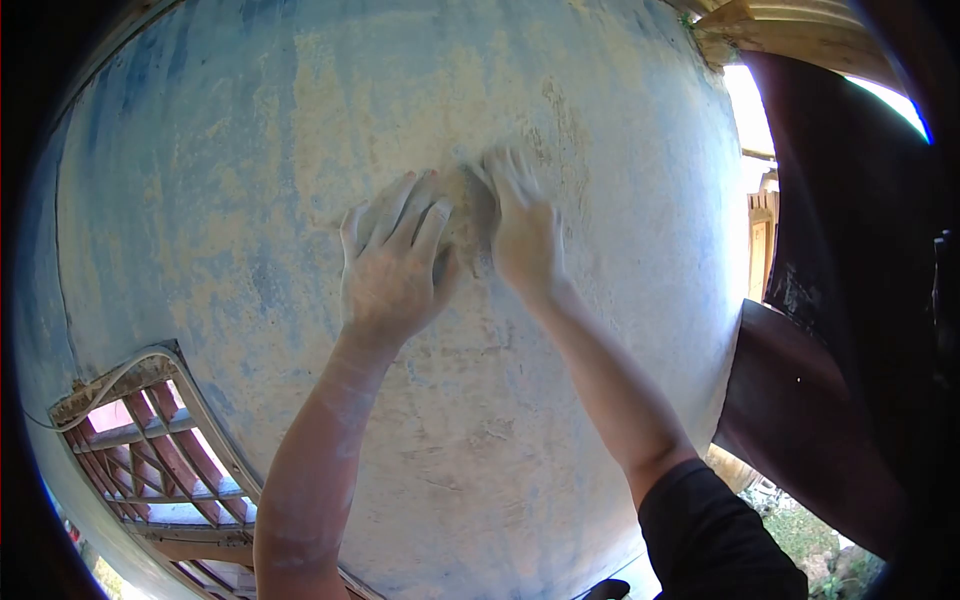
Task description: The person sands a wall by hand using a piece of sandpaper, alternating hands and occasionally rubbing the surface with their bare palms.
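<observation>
Fingers spread, my left hand (395,270) lies against the weathered blue and tan wall (300,110), coated in pale dust. Around its fingertips shows a grey-brown patch (462,205); I cannot tell whether it is a thin sheet under the hand or bare plaster. Just to the right, my right hand (525,225) is also on the wall, its fingers stretched upward and blurred at the tips. No tool shows in its fingers. White dust also streaks my left forearm.
At lower left is a window opening with a wooden lattice (165,450), and a pale cable (120,375) curves over its top. Dark sheeting (830,200) hangs beyond the wall's right edge. Wooden beams (800,35) are at upper right, with rubble and grass (810,530) at lower right.
</observation>
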`<action>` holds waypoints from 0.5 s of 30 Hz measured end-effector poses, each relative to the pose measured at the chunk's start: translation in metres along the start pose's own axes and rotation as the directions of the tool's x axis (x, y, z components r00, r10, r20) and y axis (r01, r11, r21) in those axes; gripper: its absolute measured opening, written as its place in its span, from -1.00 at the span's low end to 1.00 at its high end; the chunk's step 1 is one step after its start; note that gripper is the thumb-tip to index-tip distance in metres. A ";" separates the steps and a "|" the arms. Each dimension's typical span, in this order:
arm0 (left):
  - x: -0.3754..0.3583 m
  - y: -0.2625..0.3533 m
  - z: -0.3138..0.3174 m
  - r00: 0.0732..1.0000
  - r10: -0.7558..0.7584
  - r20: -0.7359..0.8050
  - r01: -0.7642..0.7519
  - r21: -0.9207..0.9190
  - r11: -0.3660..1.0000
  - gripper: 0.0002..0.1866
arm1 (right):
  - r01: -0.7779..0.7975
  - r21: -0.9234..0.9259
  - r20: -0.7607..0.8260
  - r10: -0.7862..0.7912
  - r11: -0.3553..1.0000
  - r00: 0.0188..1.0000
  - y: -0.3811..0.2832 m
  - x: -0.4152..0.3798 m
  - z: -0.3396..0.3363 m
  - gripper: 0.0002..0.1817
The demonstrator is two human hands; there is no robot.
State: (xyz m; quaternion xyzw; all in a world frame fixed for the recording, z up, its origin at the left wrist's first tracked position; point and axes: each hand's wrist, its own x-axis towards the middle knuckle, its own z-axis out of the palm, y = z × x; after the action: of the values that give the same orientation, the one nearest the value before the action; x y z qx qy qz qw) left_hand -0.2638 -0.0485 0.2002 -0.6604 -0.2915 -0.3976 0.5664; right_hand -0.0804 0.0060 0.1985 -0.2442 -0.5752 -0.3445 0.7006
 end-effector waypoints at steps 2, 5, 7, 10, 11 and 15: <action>0.000 0.002 0.000 1.000 -0.001 0.016 0.001 -0.007 1.000 -0.46 | -0.118 0.051 0.054 0.115 0.992 0.992 0.009 0.045 0.009 -0.45; -0.001 -0.002 -0.004 1.000 0.010 0.024 -0.010 0.000 1.000 -0.46 | -0.066 0.072 0.064 0.061 0.995 0.996 0.007 0.058 0.004 -0.46; -0.005 -0.001 -0.003 1.000 -0.001 0.000 0.001 -0.001 1.000 -0.49 | -0.037 0.045 0.066 0.034 0.998 0.997 0.003 0.028 0.001 -0.45; -0.013 0.003 -0.005 0.999 -0.033 0.016 0.033 -0.027 0.999 -0.51 | -0.012 -0.025 0.137 0.016 1.000 0.990 -0.013 -0.052 -0.015 -0.43; -0.017 0.005 -0.005 0.999 -0.031 0.019 0.032 -0.032 0.999 -0.51 | -0.025 0.002 0.172 0.024 1.000 0.985 -0.019 -0.079 -0.026 -0.42; -0.022 0.007 -0.004 1.000 -0.020 0.006 0.020 0.000 1.000 -0.53 | -0.072 0.046 0.204 0.061 0.996 0.977 -0.021 -0.112 -0.036 -0.39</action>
State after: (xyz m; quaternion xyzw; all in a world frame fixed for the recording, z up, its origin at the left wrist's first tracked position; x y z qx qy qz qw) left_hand -0.2701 -0.0521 0.1782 -0.6588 -0.2996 -0.4013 0.5614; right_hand -0.0846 -0.0116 0.0801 -0.2784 -0.6440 -0.2788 0.6558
